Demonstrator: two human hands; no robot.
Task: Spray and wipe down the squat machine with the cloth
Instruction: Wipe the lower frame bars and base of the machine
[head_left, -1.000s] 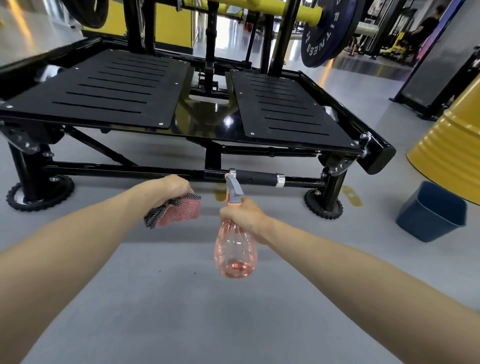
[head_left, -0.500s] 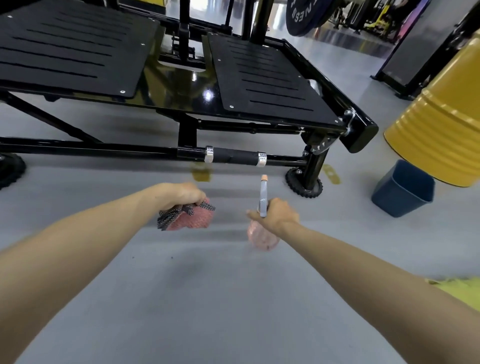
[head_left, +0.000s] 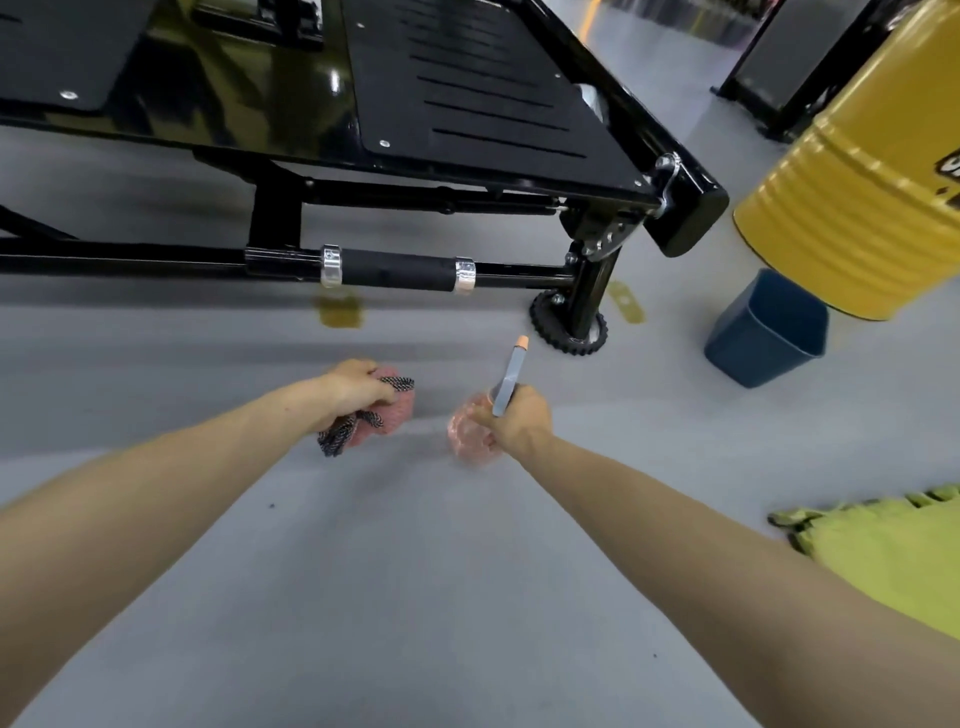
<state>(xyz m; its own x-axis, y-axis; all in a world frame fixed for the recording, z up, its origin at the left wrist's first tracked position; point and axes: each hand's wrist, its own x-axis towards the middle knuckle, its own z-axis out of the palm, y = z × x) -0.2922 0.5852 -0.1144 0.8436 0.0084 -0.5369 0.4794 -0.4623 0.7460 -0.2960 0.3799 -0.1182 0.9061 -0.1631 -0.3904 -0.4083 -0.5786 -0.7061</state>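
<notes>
The squat machine (head_left: 249, 98) frame is black metal with a glossy, reflective finish. Its footplate (head_left: 467, 88) is matt black. The handle sleeve (head_left: 395, 270) looks matt and rubbery, set between bright polished metal collars (head_left: 331, 266). The cloth (head_left: 397, 410) is coarse pink open-weave fabric. The spray bottle (head_left: 467, 439) is clear pink plastic. The floor (head_left: 415, 597) is smooth grey. The drum (head_left: 857, 197) is glossy yellow ribbed metal.

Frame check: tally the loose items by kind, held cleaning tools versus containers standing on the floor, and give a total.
Held cleaning tools: 2, cloth in the left hand, spray bottle in the right hand
Floor containers: 2, yellow drum and blue bin
Total: 4
</notes>
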